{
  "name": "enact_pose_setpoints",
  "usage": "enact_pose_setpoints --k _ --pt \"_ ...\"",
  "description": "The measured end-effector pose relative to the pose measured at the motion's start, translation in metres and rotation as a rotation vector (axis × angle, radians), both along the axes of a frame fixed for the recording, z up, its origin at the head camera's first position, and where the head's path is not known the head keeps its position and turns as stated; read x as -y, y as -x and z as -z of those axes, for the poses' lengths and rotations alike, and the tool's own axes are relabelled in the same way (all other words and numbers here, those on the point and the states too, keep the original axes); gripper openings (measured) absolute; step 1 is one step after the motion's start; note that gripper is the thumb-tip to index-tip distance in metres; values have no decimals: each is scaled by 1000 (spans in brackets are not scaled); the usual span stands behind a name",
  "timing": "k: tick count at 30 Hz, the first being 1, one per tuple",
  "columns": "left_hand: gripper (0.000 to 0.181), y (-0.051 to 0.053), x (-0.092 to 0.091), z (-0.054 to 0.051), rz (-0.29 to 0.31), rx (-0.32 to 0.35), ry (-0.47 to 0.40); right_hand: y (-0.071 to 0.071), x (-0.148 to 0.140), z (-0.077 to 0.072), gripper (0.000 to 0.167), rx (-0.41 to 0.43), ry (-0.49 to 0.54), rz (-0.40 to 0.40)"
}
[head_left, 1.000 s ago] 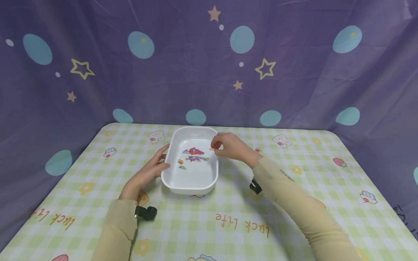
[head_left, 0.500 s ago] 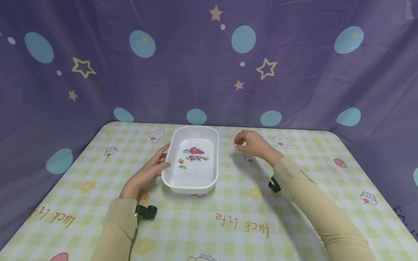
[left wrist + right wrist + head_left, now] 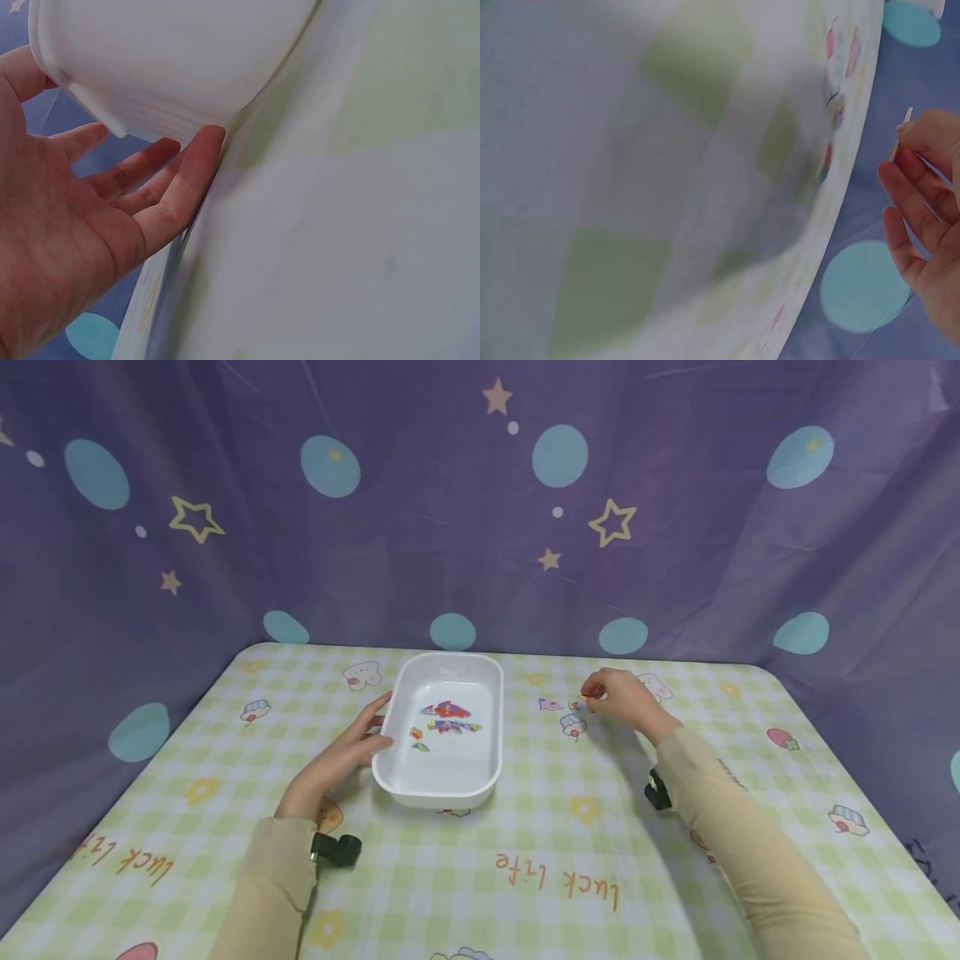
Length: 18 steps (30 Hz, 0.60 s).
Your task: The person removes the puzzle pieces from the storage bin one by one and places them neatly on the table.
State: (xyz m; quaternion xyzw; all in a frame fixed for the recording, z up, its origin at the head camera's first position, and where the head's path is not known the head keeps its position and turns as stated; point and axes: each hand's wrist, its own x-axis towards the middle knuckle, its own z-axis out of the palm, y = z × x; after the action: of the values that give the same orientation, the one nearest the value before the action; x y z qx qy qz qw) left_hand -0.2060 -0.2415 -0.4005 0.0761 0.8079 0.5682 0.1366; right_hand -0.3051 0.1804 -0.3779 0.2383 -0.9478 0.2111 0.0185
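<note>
In the head view, a white rectangular tray (image 3: 438,777) stands left of the table's middle. My left hand (image 3: 345,758) holds its left side, thumb over the rim; in the left wrist view, bent fingers (image 3: 199,161) meet the outer wall. Inside the tray lie a red patterned piece (image 3: 448,710), a multicoloured one (image 3: 455,727) and two small ones. To the right, my right hand (image 3: 618,697) pinches a small thin flat piece (image 3: 908,116), seen edge-on in the right wrist view. Beside its fingertips, a pink-purple piece (image 3: 550,704) and a small colourful piece (image 3: 575,705) lie on the cloth.
A green-and-white checked tablecloth (image 3: 540,827) with printed cartoons and lettering covers the table. Behind it and at both sides hangs a purple curtain (image 3: 450,552) with stars and blue dots. Dark straps (image 3: 337,850) sit at the wrists.
My right hand has moved right, from the tray's right rim to the cloth. The pink-purple piece and a small colourful piece now show on the cloth. My left hand stays at the tray.
</note>
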Motion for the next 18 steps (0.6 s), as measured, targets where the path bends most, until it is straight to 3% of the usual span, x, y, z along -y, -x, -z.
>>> enact_pose_setpoints --k 18 --pt "67 -2 -2 -3 11 4 -11 8 -36 20 13 -34 -65 74"
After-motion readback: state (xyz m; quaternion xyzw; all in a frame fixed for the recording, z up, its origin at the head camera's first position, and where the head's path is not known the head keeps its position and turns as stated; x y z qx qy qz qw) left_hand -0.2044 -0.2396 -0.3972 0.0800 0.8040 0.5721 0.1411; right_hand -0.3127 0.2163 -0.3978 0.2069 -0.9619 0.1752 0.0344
